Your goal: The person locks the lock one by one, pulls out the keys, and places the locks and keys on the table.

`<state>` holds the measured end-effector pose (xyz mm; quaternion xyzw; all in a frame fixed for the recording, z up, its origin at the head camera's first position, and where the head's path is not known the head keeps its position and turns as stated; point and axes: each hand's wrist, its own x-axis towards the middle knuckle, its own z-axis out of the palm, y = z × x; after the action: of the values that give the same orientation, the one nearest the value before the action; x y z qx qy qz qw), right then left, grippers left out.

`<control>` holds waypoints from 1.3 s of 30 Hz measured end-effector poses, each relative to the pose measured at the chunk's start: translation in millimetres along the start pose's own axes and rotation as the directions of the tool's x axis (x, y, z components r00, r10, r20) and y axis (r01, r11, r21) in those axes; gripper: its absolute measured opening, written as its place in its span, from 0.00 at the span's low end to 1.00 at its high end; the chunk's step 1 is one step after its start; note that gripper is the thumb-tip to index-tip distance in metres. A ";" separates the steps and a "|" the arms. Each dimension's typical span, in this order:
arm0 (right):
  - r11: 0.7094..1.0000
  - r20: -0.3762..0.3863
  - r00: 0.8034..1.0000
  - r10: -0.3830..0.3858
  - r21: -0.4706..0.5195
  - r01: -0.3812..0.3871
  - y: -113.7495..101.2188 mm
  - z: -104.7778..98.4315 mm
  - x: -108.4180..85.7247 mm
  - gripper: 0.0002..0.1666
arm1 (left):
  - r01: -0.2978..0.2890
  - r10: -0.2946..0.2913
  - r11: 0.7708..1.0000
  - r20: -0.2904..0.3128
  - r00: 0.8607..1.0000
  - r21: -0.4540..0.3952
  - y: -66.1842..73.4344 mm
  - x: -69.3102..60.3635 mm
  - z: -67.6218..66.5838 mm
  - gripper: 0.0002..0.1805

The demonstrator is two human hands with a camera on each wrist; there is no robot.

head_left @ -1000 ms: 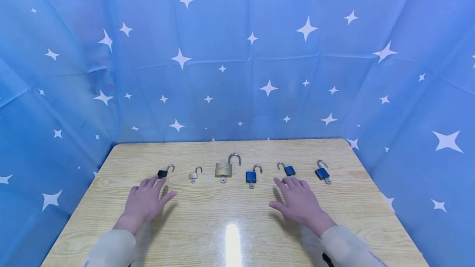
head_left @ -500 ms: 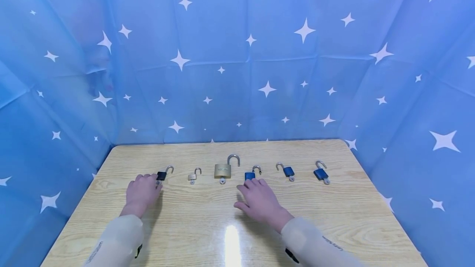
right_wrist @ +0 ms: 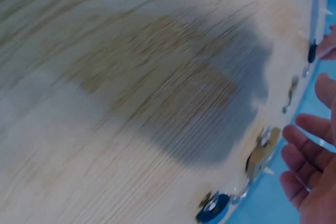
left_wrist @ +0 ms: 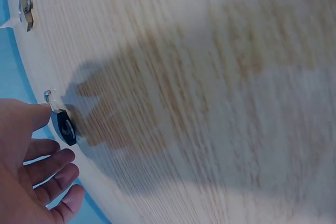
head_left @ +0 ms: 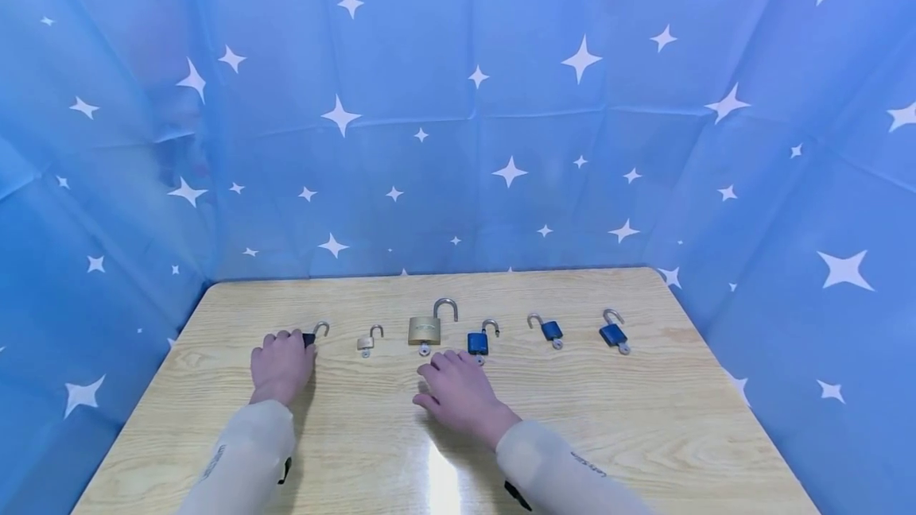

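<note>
On the table's left side lies a small black padlock (head_left: 309, 339) with its shackle raised. My left hand (head_left: 281, 368) covers part of it; thumb and index finger appear to pinch its body, and the other fingers are loosely bent in the left wrist view. My right hand (head_left: 458, 396) hovers palm down over the wood, fingers spread and relaxed, holding nothing. It is just in front of the large brass padlock (head_left: 425, 331) and a blue padlock (head_left: 477, 342), partly covering that one's key. Between the hands is a small pale padlock (head_left: 366, 343), unlatched, with a key in it.
Further right lie two more unlatched blue padlocks, the nearer one (head_left: 552, 331) and the outer one (head_left: 613, 334), both with keys. All rest on a light wooden table (head_left: 608, 435). A blue star-patterned curtain (head_left: 429, 165) rises behind the table and along both sides.
My right hand has swept left from the right-hand blue padlocks to the middle of the row. My left hand has reached forward onto the black padlock and drawn its fingers in.
</note>
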<state>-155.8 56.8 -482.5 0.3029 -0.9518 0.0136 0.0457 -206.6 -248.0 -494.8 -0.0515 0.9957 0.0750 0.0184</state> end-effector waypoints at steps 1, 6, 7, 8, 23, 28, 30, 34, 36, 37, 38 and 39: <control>1.000 0.003 1.000 0.003 0.004 -0.003 -2.1 0.4 1.9 0.24 | 0.005 -0.005 1.000 0.003 1.000 -0.002 1.1 1.1 0.3 0.24; 1.000 0.003 1.000 0.004 0.015 -0.004 -10.6 4.3 10.3 0.23 | 0.038 -0.038 0.999 0.003 0.999 -0.014 3.0 7.0 2.6 0.22; 1.000 0.005 1.000 0.004 0.018 -0.004 -11.9 5.0 11.3 0.23 | 0.051 -0.051 0.999 -0.001 0.999 -0.018 2.7 8.2 3.1 0.22; 1.000 0.006 1.000 0.005 0.019 -0.005 -13.0 5.8 12.5 0.23 | 0.063 -0.063 0.998 -0.005 0.998 -0.022 2.2 9.5 3.8 0.22; 0.999 0.007 1.000 0.017 0.036 -0.017 -21.3 15.1 16.2 0.24 | 0.127 -0.122 0.980 0.045 0.992 -0.151 -3.1 17.7 7.9 0.26; 0.999 0.018 1.000 0.019 0.037 -0.020 -22.4 16.5 16.5 0.24 | 0.144 -0.132 0.959 0.067 0.989 -0.246 -5.9 17.8 8.3 0.26; 0.999 0.026 0.999 0.022 0.038 -0.023 -22.6 17.0 16.0 0.24 | 0.157 -0.139 0.948 0.084 0.987 -0.278 -6.7 16.8 7.9 0.26; 0.998 0.033 0.999 0.030 0.058 -0.032 -22.2 17.4 15.2 0.25 | 0.189 -0.163 0.923 0.106 0.981 -0.334 -6.9 14.9 7.8 0.26; 0.997 0.029 0.999 0.035 0.075 -0.037 -21.8 16.4 15.0 0.25 | 0.195 -0.170 0.914 0.101 0.980 -0.355 -6.3 14.7 7.8 0.25; 0.996 0.029 0.999 0.037 0.083 -0.039 -21.5 15.7 14.9 0.25 | 0.198 -0.172 0.910 0.101 0.980 -0.365 -5.8 14.7 7.9 0.26; 0.995 0.028 0.999 0.040 0.092 -0.043 -21.1 14.7 14.7 0.25 | 0.197 -0.172 0.908 0.099 0.980 -0.371 -5.4 14.9 8.1 0.25; 0.994 0.029 0.999 0.043 0.099 -0.046 -20.7 13.9 14.6 0.25 | 0.194 -0.170 0.905 0.096 0.981 -0.377 -4.8 15.2 8.2 0.25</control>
<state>-156.8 30.8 -495.0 0.2837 -0.9570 0.0580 0.0176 -221.0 -253.0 -504.3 -0.1445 0.9513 0.2685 0.0453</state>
